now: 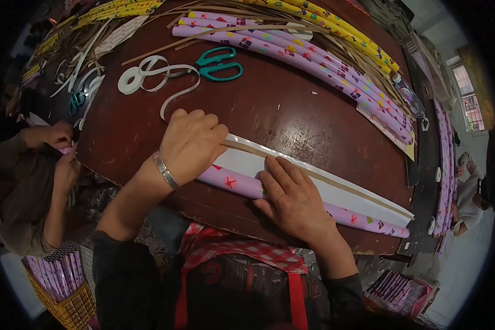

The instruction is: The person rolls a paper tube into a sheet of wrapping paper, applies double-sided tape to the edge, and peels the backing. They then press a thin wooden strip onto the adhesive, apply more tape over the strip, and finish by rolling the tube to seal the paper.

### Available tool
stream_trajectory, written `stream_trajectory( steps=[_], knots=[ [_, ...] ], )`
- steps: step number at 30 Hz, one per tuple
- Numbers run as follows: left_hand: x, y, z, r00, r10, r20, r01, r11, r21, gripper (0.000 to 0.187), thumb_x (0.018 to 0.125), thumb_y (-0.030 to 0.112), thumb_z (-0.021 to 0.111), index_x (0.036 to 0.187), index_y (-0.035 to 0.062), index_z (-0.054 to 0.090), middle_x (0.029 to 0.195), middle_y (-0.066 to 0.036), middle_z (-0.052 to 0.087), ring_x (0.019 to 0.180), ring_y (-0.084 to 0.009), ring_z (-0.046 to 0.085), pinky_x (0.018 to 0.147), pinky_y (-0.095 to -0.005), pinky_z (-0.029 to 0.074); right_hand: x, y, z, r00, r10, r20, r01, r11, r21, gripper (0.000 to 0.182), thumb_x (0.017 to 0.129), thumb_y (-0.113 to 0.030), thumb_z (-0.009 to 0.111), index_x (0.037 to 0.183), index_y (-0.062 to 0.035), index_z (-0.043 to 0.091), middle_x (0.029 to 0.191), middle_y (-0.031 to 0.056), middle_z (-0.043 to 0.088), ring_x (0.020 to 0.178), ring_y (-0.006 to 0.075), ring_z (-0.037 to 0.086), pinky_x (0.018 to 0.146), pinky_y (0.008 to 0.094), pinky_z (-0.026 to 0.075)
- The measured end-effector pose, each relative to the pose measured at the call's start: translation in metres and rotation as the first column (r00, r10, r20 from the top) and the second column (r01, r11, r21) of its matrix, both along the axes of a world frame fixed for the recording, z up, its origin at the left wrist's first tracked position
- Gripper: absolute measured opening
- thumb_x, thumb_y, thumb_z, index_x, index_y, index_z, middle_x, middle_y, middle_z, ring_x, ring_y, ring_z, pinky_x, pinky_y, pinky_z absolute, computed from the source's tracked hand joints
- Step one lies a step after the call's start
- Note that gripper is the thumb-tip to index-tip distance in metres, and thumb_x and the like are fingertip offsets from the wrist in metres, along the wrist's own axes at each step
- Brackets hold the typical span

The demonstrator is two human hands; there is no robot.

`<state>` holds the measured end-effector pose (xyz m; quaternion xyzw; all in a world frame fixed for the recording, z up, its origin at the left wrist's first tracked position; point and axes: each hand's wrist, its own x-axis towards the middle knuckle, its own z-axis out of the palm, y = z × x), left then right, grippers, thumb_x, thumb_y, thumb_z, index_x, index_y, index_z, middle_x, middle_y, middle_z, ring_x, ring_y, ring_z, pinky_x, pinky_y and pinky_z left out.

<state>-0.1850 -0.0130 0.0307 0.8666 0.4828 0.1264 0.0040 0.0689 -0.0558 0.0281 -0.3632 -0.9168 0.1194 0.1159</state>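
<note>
A sheet of lilac patterned wrapping paper (236,184) lies partly rolled up at the near side of the table, its white inner face showing. Along its far edge runs a narrow brown strip (335,181). My left hand (191,144), with a metal bracelet at the wrist, is closed at the sheet's left end, where the strip runs in under the fingers. My right hand (291,198) lies flat over the roll, fingers stretched toward the strip. Beyond my left hand are a roll of white tape (130,81), with a loose curling end, and teal-handled scissors (219,64).
Several lilac rolls (308,63) and yellow rolls (335,30) lie across the back of the dark red table (247,110), among loose brown strips. A co-worker's hands (63,143) are at the left. Another person (473,198) is at the right. A yellow basket (66,305) holds rolls below.
</note>
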Motion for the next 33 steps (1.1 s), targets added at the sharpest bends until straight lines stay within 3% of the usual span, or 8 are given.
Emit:
stream_trajectory(
  steps=[7,12,16,22,24,28,31,33],
  knots=[
    [-0.007,-0.001,-0.001,0.999,0.011,0.032,-0.011,1.000,0.012,0.012,0.075,0.020,0.076,0.077,0.0130,0.066,0.078,-0.001,0.058,0.080,-0.0216,0.058,0.070,-0.0399,0.042,0.001,0.000,-0.001,1.000,0.009,0.002,-0.009,1.000,0.008,0.047,0.084,-0.031,0.073,0.117,0.0003,0.060,0.133,0.0242,0.055,0.124,0.0384,0.052,0.104,0.0469,0.044],
    [-0.006,-0.008,-0.005,0.986,-0.109,0.123,0.106,0.994,0.026,0.003,0.080,0.012,0.065,0.077,0.0117,0.065,0.077,-0.002,0.057,0.077,-0.0223,0.057,0.066,-0.0390,0.042,0.014,-0.001,0.001,0.999,0.016,0.035,-0.017,1.000,0.016,0.042,0.083,-0.029,0.074,0.113,-0.0017,0.063,0.133,0.0220,0.056,0.125,0.0372,0.052,0.104,0.0461,0.044],
    [-0.001,-0.004,-0.009,0.978,-0.113,0.177,0.103,0.993,0.065,0.002,0.078,0.010,0.065,0.076,0.0111,0.064,0.077,-0.003,0.055,0.074,-0.0228,0.057,0.064,-0.0382,0.043,0.019,0.000,0.003,0.998,0.032,0.057,-0.032,0.999,-0.006,0.040,0.082,-0.028,0.074,0.112,-0.0023,0.065,0.133,0.0206,0.056,0.125,0.0367,0.052,0.104,0.0457,0.044],
    [-0.015,0.007,-0.012,0.993,-0.103,0.049,0.103,0.995,-0.010,0.010,0.078,0.010,0.070,0.084,0.0109,0.063,0.082,-0.004,0.054,0.077,-0.0231,0.056,0.067,-0.0374,0.041,0.013,0.000,0.006,0.997,0.022,0.070,-0.020,1.000,-0.020,0.042,0.083,-0.029,0.075,0.113,-0.0021,0.064,0.134,0.0204,0.056,0.125,0.0370,0.052,0.104,0.0469,0.044],
    [-0.021,0.003,-0.014,0.993,-0.086,0.085,0.079,0.994,0.075,0.004,0.076,0.009,0.065,0.074,0.0113,0.062,0.076,-0.003,0.054,0.073,-0.0223,0.057,0.063,-0.0386,0.043,0.005,0.001,0.005,0.997,0.034,0.062,-0.034,0.999,-0.016,0.043,0.083,-0.030,0.075,0.113,-0.0019,0.064,0.134,0.0202,0.055,0.125,0.0371,0.051,0.104,0.0472,0.044],
    [-0.038,-0.009,-0.008,0.998,-0.030,0.053,0.025,0.997,0.079,0.004,0.075,0.010,0.064,0.074,0.0117,0.061,0.077,-0.002,0.054,0.073,-0.0213,0.057,0.062,-0.0381,0.043,-0.009,0.009,0.005,0.994,0.092,0.054,-0.091,0.996,-0.021,0.043,0.083,-0.031,0.075,0.114,-0.0034,0.064,0.136,0.0199,0.053,0.126,0.0380,0.051,0.104,0.0475,0.044],
    [-0.045,-0.022,0.000,0.998,-0.016,0.067,0.010,0.996,0.090,0.004,0.075,0.012,0.063,0.078,0.0121,0.061,0.078,-0.001,0.054,0.076,-0.0204,0.057,0.064,-0.0374,0.043,-0.010,0.016,0.007,0.992,0.096,0.084,-0.091,0.994,-0.061,0.041,0.083,-0.031,0.075,0.114,-0.0060,0.065,0.138,0.0202,0.052,0.126,0.0387,0.050,0.103,0.0472,0.045],
    [-0.046,-0.031,0.002,0.981,-0.093,0.169,0.080,0.993,0.085,0.008,0.075,0.012,0.063,0.082,0.0125,0.061,0.080,-0.001,0.054,0.078,-0.0200,0.056,0.067,-0.0365,0.042,-0.006,0.019,0.009,0.988,0.118,0.096,-0.112,0.991,-0.074,0.040,0.082,-0.030,0.075,0.113,-0.0069,0.065,0.138,0.0203,0.052,0.126,0.0388,0.050,0.103,0.0469,0.045]
  ],
)
